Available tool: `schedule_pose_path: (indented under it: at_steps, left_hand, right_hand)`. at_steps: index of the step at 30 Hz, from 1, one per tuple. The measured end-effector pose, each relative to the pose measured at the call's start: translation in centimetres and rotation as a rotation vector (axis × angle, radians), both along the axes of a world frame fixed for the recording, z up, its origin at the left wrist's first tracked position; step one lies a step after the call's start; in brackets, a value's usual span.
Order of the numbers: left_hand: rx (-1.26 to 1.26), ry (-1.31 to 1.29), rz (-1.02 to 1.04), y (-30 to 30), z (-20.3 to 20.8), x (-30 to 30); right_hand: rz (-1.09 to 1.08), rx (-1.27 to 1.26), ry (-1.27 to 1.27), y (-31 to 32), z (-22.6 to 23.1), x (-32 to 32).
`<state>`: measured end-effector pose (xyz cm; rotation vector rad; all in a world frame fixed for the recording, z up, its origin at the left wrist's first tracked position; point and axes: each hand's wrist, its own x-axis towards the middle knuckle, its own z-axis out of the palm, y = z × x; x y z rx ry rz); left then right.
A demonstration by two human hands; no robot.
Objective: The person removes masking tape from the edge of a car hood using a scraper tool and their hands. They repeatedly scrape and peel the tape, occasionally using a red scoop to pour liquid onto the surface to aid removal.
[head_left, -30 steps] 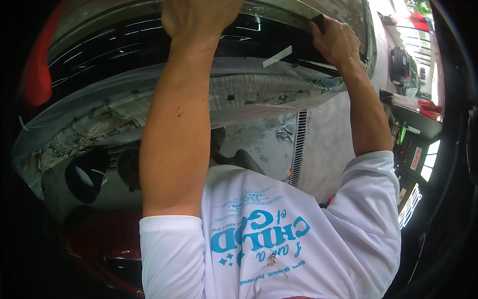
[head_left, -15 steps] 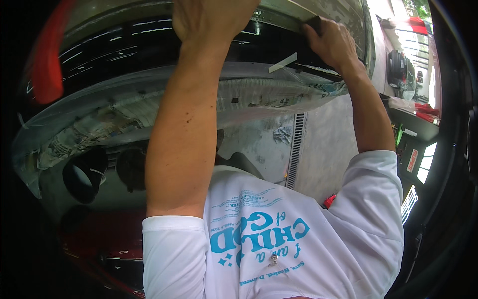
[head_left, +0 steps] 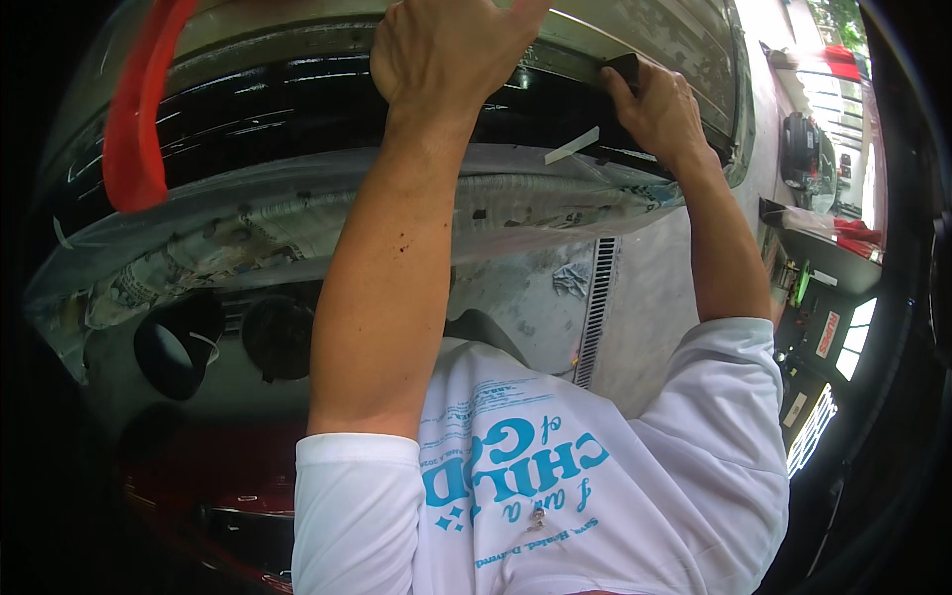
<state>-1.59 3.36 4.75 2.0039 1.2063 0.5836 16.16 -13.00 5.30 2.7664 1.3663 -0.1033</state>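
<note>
At the top edge, my left hand (head_left: pixel 441 55) is over a glossy black car body panel (head_left: pixel 327 104). Its thumb points right, and the rest of its fingers are cut off or turned away. Farther right, my right hand (head_left: pixel 662 111) pinches a small dark block (head_left: pixel 623 69) between thumb and fingers, close to the dull olive-brown surface (head_left: pixel 684 45) above the black panel. A loose strip of pale masking tape (head_left: pixel 572 146) sticks out from the panel's lower edge. Below it hangs clear plastic sheeting (head_left: pixel 387 213) with newspaper (head_left: pixel 268 233) beneath.
A red strap-like thing (head_left: pixel 134 109) hangs at the upper left. Dark round tubs (head_left: pixel 178 347) stand on the floor below the sheeting. A drain grate (head_left: pixel 598 307) crosses the grey floor, with crumpled plastic (head_left: pixel 570 280) beside it. A dark car (head_left: pixel 808 149) is at far right.
My left hand has shifted slightly down and right in view. My right hand keeps the dark block and sits a little lower. The whole view has tilted, and the red strap shows further in.
</note>
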Motion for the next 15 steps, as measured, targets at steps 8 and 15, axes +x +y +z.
schedule_pose_path:
  at_steps: [8, 15]
  left_hand:
    - [0.019, 0.008, 0.029, -0.1, -0.2, 0.3]
    - [0.019, -0.012, -0.006, 0.2, -0.2, 0.1]
  right_hand:
    - [-0.114, -0.037, -0.070, -1.0, -0.7, 1.4]
    - [-0.048, 0.094, 0.003, -0.5, 0.0, 0.3]
